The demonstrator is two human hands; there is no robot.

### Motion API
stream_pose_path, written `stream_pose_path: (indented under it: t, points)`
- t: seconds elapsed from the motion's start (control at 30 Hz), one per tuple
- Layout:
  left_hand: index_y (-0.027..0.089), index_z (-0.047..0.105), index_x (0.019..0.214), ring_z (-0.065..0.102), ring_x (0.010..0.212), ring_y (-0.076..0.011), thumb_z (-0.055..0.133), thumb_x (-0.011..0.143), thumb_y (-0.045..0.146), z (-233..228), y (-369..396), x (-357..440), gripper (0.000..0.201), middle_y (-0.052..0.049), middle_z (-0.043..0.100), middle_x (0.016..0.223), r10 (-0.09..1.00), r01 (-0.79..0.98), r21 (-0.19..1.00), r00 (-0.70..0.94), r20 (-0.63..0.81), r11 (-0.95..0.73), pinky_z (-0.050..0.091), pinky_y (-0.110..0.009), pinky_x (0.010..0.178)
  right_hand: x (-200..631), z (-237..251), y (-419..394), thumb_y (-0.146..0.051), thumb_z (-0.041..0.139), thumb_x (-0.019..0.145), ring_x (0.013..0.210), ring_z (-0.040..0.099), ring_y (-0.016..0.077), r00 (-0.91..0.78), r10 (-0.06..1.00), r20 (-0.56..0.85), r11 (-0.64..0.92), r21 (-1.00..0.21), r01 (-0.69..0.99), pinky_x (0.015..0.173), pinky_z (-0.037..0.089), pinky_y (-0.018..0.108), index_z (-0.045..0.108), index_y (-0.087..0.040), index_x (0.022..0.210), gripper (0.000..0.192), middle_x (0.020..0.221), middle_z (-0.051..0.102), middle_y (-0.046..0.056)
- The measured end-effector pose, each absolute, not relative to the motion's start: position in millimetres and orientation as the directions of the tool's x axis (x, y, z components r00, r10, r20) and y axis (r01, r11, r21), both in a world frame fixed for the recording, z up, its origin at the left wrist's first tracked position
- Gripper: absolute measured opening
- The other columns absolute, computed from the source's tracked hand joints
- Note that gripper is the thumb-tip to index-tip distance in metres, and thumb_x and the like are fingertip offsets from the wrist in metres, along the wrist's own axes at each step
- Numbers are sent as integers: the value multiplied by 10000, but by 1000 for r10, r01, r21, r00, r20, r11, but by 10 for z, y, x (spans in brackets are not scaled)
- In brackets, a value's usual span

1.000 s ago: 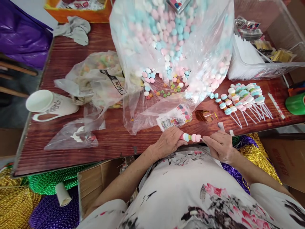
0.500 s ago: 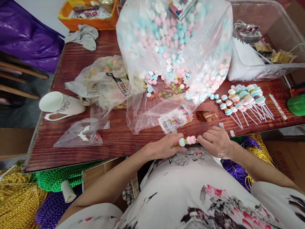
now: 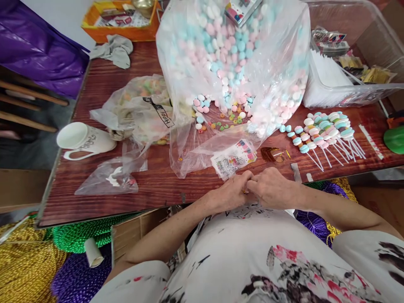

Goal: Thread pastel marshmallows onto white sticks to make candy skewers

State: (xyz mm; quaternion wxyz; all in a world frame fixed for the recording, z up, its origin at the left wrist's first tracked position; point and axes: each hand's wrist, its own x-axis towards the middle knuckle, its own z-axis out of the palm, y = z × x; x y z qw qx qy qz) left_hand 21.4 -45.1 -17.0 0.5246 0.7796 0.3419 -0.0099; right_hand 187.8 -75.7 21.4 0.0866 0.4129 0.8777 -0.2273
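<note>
My left hand (image 3: 232,192) and my right hand (image 3: 270,188) meet at the table's front edge, fingers closed and touching each other. They cover a marshmallow skewer between them; only a tiny yellowish bit shows at the fingertips. Just beyond the hands lie printed cards (image 3: 234,159) and some brown and gold twist ties (image 3: 269,154). To the right rests a group of marshmallow skewers (image 3: 325,130) in pink, white and blue, their white sticks pointing toward me. A large clear bag of marshmallows (image 3: 233,46) opens toward me, with small coloured rings (image 3: 225,125) at its mouth.
A white mug (image 3: 85,141), a bag of coloured rings (image 3: 142,105) and a small clear bag (image 3: 107,179) are on the left. An orange box (image 3: 121,33) and grey cloth (image 3: 113,50) lie behind. At the right stand a clear plastic bin (image 3: 350,92) and something green (image 3: 394,139).
My right hand has moved left along the skewer until it meets my left hand. The pink and blue marshmallows that showed between the hands are now covered.
</note>
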Motion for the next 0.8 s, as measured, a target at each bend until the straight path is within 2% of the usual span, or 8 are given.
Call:
stream_pose_path:
  t: [0.13,0.23,0.3,0.37,0.43,0.5,0.63,0.8]
  points:
    - [165,513,1084,594,815,-183,683,645,142,-151,-381,198,471,-13,649,882,608,405,907,751,-258,-116,447,-279,707,1752,34,-713,-142,523,809,631,526,155,-653,746,-132,553,-425,717,556,252,284,667,-126,859,152,803,694,98]
    - [175,462,1301,610,883,-194,785,625,202,-37,-240,43,749,-18,667,947,557,298,955,794,-245,-5,470,-285,764,1845,-31,-647,-156,492,870,654,527,146,-701,708,84,614,-565,552,592,331,273,652,-138,827,166,781,664,74]
    - [173,567,1222,604,813,-171,776,702,302,40,-132,-88,575,-9,662,872,485,292,953,823,-295,85,466,-261,717,1955,15,-584,-118,448,898,700,543,138,-699,693,176,627,-625,465,627,373,264,650,-143,908,204,841,659,71]
    - [147,684,982,562,673,-131,687,809,386,64,-57,-187,295,-3,624,729,411,309,931,836,-363,192,436,-232,619,2054,103,-514,-82,424,912,733,559,130,-688,696,204,616,-662,426,657,398,262,641,-154,987,241,868,660,58]
    - [132,715,832,522,588,-105,648,843,428,20,-39,-221,304,-5,601,654,389,281,900,829,-402,333,412,-222,565,2109,185,-446,-99,450,926,739,574,121,-682,702,203,589,-703,398,682,419,264,637,-169,1020,221,859,669,36]
    - [130,736,806,545,596,-102,714,786,433,-61,-69,-191,305,-21,638,679,482,164,872,779,-402,462,432,-224,580,2109,220,-390,-152,506,928,704,575,110,-613,759,218,518,-772,367,664,433,254,644,-177,984,150,809,667,12]
    - [125,750,779,564,570,-93,821,666,398,-176,-141,-74,304,-28,663,658,670,-63,830,626,-399,554,448,-216,559,1977,110,-335,-239,632,877,580,523,87,-260,930,259,323,-914,244,554,423,226,624,-185,823,78,677,611,-32]
    - [107,711,738,376,386,-33,823,664,412,-185,-126,-42,333,31,523,473,755,-171,831,541,-370,529,257,-172,391,1780,-121,-369,-234,601,888,644,564,110,-126,912,390,410,-852,325,612,470,252,662,-203,885,69,711,624,-7]
